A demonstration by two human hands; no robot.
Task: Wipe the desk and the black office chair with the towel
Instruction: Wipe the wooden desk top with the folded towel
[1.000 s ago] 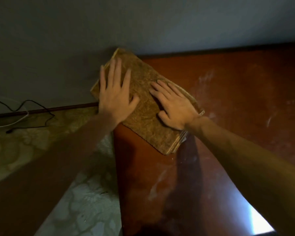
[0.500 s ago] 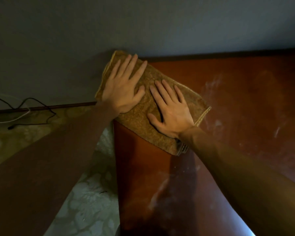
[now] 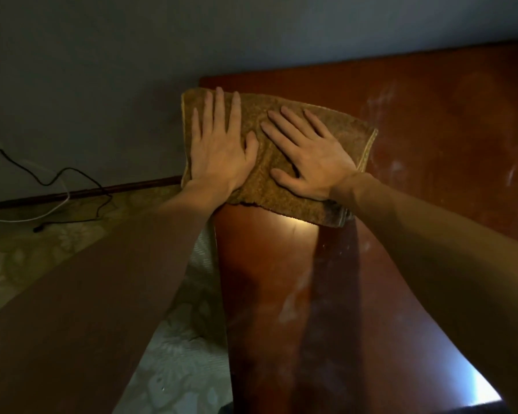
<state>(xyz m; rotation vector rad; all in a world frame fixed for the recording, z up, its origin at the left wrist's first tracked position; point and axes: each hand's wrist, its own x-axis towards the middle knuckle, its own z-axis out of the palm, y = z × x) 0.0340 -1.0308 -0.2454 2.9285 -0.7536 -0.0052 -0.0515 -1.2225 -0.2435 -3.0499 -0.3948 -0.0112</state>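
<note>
A folded brown towel lies on the far left corner of the red-brown wooden desk, its left edge hanging past the desk's side. My left hand presses flat on the towel's left half with fingers straight. Beside it, my right hand presses flat on the right half, fingers spread. The desk top shows pale dusty smears. No black office chair is in view.
A grey wall runs behind the desk. Left of the desk is patterned flooring with a black cable and a white cable lying near the baseboard.
Both hands have slid the towel along the desk's far left corner and turned it. Its long edge now lies more squarely across the desk, and a strip of bare desk shows behind it.
</note>
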